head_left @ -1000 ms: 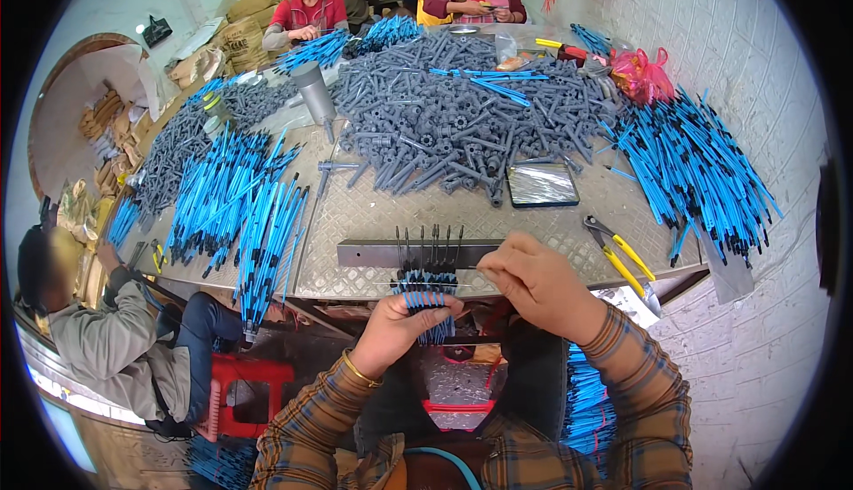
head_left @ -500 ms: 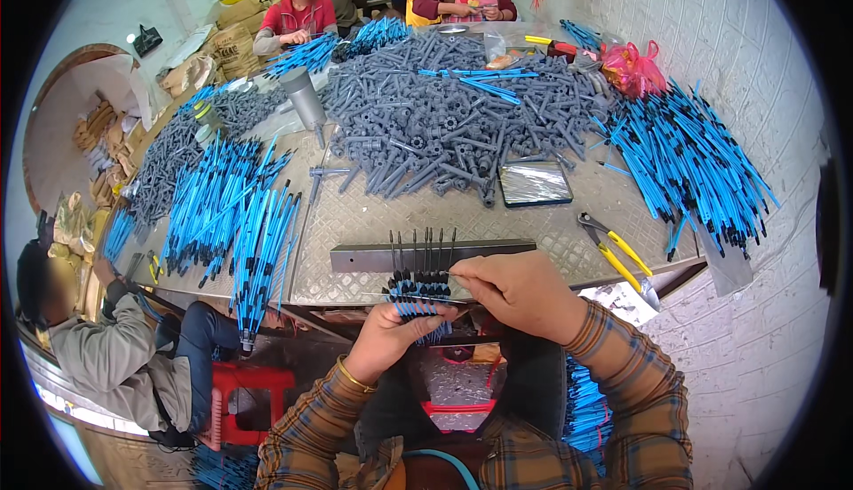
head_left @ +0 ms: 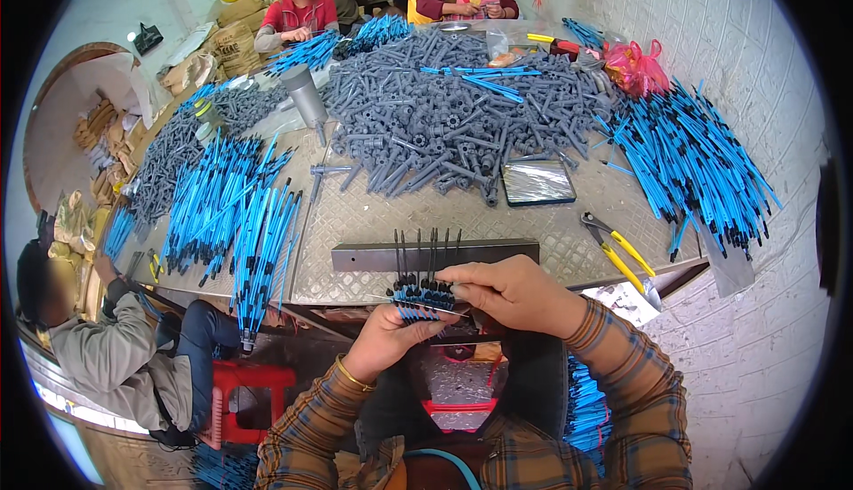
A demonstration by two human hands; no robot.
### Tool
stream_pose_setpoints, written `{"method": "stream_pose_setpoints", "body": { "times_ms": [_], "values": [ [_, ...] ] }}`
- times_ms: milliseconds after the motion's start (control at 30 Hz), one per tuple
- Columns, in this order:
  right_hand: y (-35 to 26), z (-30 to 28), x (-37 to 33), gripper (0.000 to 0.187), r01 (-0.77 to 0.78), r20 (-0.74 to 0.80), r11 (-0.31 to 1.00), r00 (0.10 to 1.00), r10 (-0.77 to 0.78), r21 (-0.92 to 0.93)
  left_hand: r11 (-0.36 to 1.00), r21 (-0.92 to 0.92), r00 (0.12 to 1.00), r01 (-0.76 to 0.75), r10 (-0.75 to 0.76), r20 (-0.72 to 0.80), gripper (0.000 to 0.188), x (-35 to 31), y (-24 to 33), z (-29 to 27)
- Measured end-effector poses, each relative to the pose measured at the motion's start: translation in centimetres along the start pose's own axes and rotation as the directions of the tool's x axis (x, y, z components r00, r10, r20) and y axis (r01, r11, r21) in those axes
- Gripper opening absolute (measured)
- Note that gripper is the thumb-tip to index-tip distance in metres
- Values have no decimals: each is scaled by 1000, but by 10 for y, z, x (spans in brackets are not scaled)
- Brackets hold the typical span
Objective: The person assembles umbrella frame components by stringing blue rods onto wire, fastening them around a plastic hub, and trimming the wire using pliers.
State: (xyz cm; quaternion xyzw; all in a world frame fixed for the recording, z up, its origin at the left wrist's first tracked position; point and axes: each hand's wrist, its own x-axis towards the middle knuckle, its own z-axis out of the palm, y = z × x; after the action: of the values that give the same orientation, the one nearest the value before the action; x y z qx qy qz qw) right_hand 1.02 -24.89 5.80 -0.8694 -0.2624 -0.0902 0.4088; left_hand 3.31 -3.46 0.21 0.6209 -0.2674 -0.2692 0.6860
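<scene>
My left hand (head_left: 387, 342) is closed around a bundle of blue sticks with black ends (head_left: 421, 296), held just in front of the table's near edge. Several thin dark rods (head_left: 418, 254) stand upright out of the black ends. At the bundle's right side my right hand (head_left: 515, 293) is closed, thumb and forefinger pinched low on the rightmost rod. Its fingertips are right against the black ends, and their exact grip is partly hidden. Behind the bundle a long dark metal bar (head_left: 498, 253) lies along the table edge.
Grey plastic parts (head_left: 453, 117) form a large heap mid-table. Blue sticks lie in piles at right (head_left: 693, 166) and left (head_left: 209, 201). Yellow-handled pliers (head_left: 622, 254), a flat box of shiny pins (head_left: 538, 182) and a grey cylinder (head_left: 304, 95) lie around. A person (head_left: 124, 357) sits at left; others work beyond.
My right hand has moved slightly left and down, its fingertips coming down the rod to the bundle's black ends. My left hand keeps its hold on the bundle.
</scene>
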Motion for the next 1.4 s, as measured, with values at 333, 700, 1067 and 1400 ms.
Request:
{"method": "stream_pose_setpoints", "body": {
  "times_ms": [333,700,1067,1400],
  "values": [
    [-3,0,2,19,97,5,987,995,-97,-131,999,36,1000,-2,2,16,20,1,-3,-3],
    [-13,6,0,17,202,-61,862,964,-258,-464,998,62,1000,-21,20,17,20,-1,-4,-5],
    [-2,19,-2,22,15,-144,998,990,-7,57,997,66,999,-34,32,30,16,0,0,-4],
    [-1,24,4,21,151,-213,988,964,-157,-44,999,38,999,-29,28,44,20,0,-5,-8]
  ]
}}
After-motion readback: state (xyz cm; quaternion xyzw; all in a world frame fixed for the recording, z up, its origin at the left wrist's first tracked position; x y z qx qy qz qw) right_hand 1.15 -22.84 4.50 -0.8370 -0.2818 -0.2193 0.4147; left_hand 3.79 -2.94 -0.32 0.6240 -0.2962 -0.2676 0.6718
